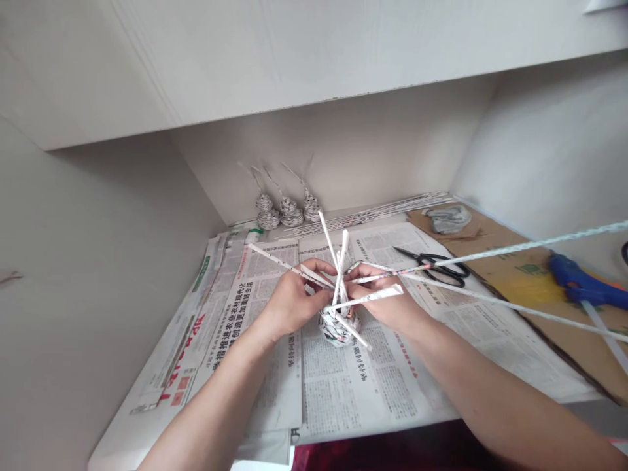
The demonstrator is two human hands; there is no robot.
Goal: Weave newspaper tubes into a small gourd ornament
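A small round body woven from rolled newspaper (pixel 339 328) stands upright on the newspaper sheets, with several white paper rods (pixel 369 297) fanning out of its top. My left hand (pixel 294 297) is closed around its left side, thumb and fingers pinching at the base of the rods. From the other side my right hand (pixel 385 297) is closed on a rolled paper strand (pixel 409 269) beside the body's top. Long pale strands stretch from there toward the right edge. The right fingertips are partly hidden behind the rods.
Three woven gourd shapes (pixel 291 213) stand by the back wall, beside a bundle of thin paper rods (pixel 373 212). Black-handled scissors (pixel 449 271) lie to the right. On the cardboard (pixel 500 288) are a crumpled grey cloth (pixel 446 219) and a blue glue gun (pixel 583 281).
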